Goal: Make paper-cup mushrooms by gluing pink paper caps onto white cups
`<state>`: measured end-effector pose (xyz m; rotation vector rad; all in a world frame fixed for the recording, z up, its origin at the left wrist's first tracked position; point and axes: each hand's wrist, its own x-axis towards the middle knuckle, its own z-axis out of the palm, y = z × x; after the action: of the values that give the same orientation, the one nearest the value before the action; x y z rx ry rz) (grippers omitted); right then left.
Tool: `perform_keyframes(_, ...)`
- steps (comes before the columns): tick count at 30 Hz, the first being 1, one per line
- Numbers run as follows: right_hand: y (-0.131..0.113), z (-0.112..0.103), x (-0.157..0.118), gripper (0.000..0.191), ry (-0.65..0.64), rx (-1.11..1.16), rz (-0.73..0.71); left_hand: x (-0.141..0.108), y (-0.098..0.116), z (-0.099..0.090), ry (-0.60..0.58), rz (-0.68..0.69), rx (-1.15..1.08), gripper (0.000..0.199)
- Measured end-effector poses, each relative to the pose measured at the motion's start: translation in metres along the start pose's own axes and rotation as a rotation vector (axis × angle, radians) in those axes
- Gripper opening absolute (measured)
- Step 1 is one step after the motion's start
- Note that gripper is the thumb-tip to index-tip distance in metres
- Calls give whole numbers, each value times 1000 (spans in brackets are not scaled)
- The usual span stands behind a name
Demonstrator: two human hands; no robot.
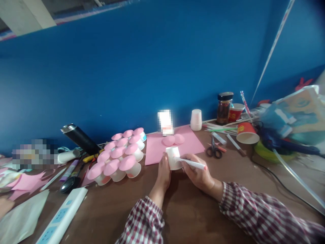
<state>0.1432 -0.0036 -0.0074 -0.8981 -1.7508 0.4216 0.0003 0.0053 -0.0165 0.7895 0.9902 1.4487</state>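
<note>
My left hand (164, 173) grips a small white paper cup (173, 156) from its left side, above the brown table. In my right hand (199, 174) is a white marker (194, 164) with a red end, its tip against or very near the cup's wall. Behind the cup, pink paper discs (169, 140) lie on a sheet of pink paper (154, 152). To the left stand several white cups topped with shallow pink cones (118, 152). A stack of upturned white cups (196, 120) is at the sheet's back right corner.
Black scissors (213, 150), loose markers (236, 144), a red paper cup (246, 133) and a dark jar (224, 108) are at right. On the left lie a black bottle (80, 137), a mouse (70, 184) and a power strip (62, 217). Another person's hand (5, 206) shows at the left edge.
</note>
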Motion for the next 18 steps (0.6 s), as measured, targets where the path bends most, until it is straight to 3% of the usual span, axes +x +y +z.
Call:
perform_keyframes(8, 1, 0, -1, 10, 13, 32, 28, 1, 3, 3, -35, -43, -97, 47)
perform_keyframes(12, 0, -1, 0, 14, 101, 153, 89, 0, 5, 1, -69, -67, -139, 51)
perform_keyframes(15, 0, -1, 2, 20, 169, 213, 98, -1, 8, 0, -44, -97, -187, 49)
perform_keyframes(18, 2, 2, 3, 21, 135, 200, 111, -1, 10, -1, 2, -125, -201, 49)
